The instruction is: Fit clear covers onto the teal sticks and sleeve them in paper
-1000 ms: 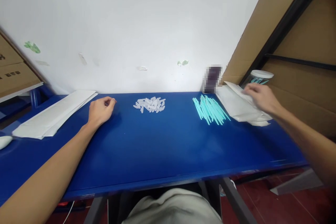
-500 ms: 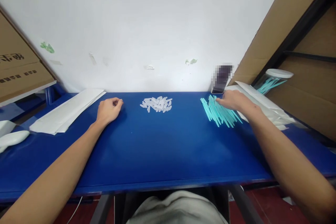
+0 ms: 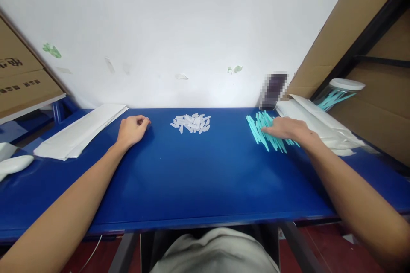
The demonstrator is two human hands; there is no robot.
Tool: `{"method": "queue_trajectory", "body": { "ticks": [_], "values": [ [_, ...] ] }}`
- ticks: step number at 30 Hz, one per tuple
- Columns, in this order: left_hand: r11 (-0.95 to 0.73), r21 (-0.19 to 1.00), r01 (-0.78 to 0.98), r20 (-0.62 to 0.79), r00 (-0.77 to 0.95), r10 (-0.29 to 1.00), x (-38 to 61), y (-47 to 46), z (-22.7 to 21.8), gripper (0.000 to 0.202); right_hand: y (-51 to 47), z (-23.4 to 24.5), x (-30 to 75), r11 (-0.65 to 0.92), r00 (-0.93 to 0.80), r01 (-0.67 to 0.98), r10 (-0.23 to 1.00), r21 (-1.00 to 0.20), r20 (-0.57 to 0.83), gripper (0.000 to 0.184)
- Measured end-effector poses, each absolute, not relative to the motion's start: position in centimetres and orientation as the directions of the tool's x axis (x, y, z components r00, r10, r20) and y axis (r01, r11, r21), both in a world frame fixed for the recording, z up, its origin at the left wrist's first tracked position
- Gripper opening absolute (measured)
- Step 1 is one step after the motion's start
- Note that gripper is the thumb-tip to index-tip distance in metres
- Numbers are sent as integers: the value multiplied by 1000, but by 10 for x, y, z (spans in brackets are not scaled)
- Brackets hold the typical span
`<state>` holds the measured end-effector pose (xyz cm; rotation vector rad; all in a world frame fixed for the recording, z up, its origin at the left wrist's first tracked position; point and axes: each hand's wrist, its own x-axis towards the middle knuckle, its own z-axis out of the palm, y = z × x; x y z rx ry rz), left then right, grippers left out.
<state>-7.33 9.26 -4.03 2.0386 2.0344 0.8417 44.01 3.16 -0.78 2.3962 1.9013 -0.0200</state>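
My left hand (image 3: 133, 131) rests on the blue table (image 3: 179, 183) with fingers curled in and thumb and fingertips together; anything between them is hidden. To the right of it lies a loose pile of small, translucent white, narrow pieces (image 3: 192, 123). My right hand (image 3: 285, 129) is over a heap of thin teal sticks (image 3: 259, 132), palm down, its fingertips among them and covering part of the heap. Its visible digits look drawn together, but whether a stick is between them I cannot make out.
A phone (image 3: 272, 91) leans against the wall behind the teal sticks. White paper-like sheets (image 3: 80, 132) lie at left, white packets (image 3: 320, 123) at right. Beyond them a clear jar (image 3: 336, 96) with a white lid holds teal sticks. A white object (image 3: 16, 165) sits far left.
My right hand has moved slightly nearer to me over the teal sticks, covering more of their right side. My left hand keeps its pose. The whole view has shifted slightly.
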Motion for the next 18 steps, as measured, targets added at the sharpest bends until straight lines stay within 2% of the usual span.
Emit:
{"method": "queue_trajectory", "body": {
  "ticks": [5,13,16,18],
  "values": [
    [-85,468,880,293,-63,954,-73,92,-40,37,30,-8,438,-287,296,955,943,74,-153,56],
    [-119,450,885,340,-47,939,-73,93,-43,38,21,3,429,-225,233,970,969,88,-86,51],
    [-130,456,880,364,-51,930,-73,92,-43,39,9,15,402,-89,94,991,994,96,-58,43],
    [-135,466,875,379,-59,923,-72,92,-43,39,-4,20,375,151,-147,982,988,114,-42,34]
  ]
}}
